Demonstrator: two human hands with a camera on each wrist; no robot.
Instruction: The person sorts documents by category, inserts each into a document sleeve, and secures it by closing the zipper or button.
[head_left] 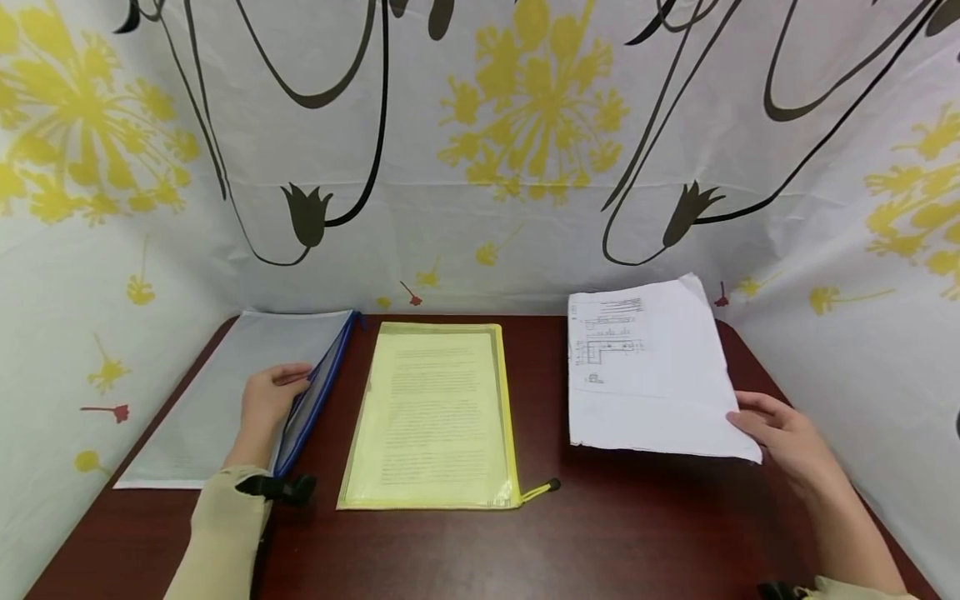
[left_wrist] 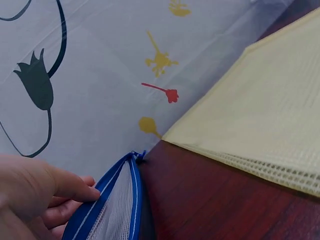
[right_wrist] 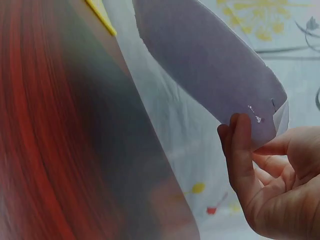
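Observation:
On the left of the table lies a clear zip folder with a blue zipper edge, its zipped side parted. My left hand pinches the upper blue edge between thumb and fingers, and in the left wrist view the mesh lining shows in the gap. Over on the right, my right hand grips the right edge of a white paper sheet with a printed drawing, held raised above the table. The right wrist view shows the sheet's back, thumb and fingers at its torn corner.
Between the hands lies a yellow zip folder with a printed page inside and its zipper pull at the lower right corner. The dark red table meets a patterned white cloth at the back and both sides.

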